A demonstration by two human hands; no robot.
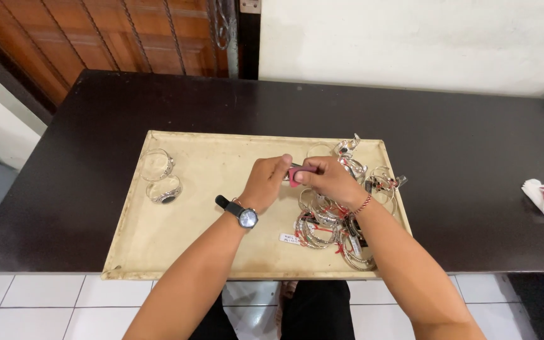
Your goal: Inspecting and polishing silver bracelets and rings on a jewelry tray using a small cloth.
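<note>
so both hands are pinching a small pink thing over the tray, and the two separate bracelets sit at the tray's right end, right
Not quite. In the head view the two separate bracelets lie at the tray's left end; the right end holds the tangled pile of bangles. Left hand and right hand do pinch the small pink thing.

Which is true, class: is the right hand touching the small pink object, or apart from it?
Touching. The head view shows the right hand with its fingers pinching the small pink object above the tray.

Two bangles (160,177) lie left on the tray (209,252), bracelet heap (341,214) right
</note>
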